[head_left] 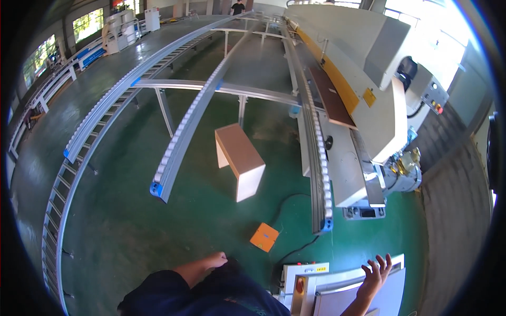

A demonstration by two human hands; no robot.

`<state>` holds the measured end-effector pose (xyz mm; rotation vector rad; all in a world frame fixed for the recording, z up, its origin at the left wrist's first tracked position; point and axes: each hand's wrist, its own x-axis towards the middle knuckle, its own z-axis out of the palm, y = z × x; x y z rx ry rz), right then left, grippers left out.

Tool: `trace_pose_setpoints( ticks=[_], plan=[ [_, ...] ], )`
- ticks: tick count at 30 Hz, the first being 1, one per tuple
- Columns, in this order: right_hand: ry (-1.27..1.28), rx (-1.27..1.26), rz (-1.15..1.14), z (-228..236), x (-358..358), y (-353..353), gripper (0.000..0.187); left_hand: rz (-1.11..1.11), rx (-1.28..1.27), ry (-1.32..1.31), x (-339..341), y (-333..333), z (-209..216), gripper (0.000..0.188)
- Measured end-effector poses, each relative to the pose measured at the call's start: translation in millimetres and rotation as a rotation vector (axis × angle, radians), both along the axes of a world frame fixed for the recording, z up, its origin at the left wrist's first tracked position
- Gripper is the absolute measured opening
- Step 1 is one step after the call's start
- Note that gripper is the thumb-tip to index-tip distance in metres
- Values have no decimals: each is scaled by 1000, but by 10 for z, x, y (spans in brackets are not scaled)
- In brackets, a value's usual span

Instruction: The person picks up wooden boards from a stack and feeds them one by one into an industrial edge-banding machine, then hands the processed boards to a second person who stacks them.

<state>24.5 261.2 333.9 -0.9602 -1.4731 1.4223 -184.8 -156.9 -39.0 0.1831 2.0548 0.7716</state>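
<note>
My left hand [216, 259] hangs in front of my dark clothing, fingers curled in, with nothing visible in it. To the right, my right hand [376, 271] is raised with fingers spread and holds nothing. It is over the edge of a white-framed cabinet with a pale panel [387, 289]; whether it touches the frame I cannot tell. A flat orange box [264, 237] lies on the green floor ahead, between the two hands.
Roller rails [184, 126] on metal legs run away ahead. A bench-like wooden piece [240, 150] stands on the floor between them. At right is a long white machine [363, 68] bearing a brown board [329, 97]. A black cable [300, 247] crosses the floor. A person [237, 7] stands far off.
</note>
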Motion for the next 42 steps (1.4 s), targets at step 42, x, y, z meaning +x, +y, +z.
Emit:
trace_pose_setpoints(
  ticks=[42],
  plan=[
    [542,-885,147,-2116,-2498,2248,32,643,79,-279,-810,-520,-474,34]
  ],
)
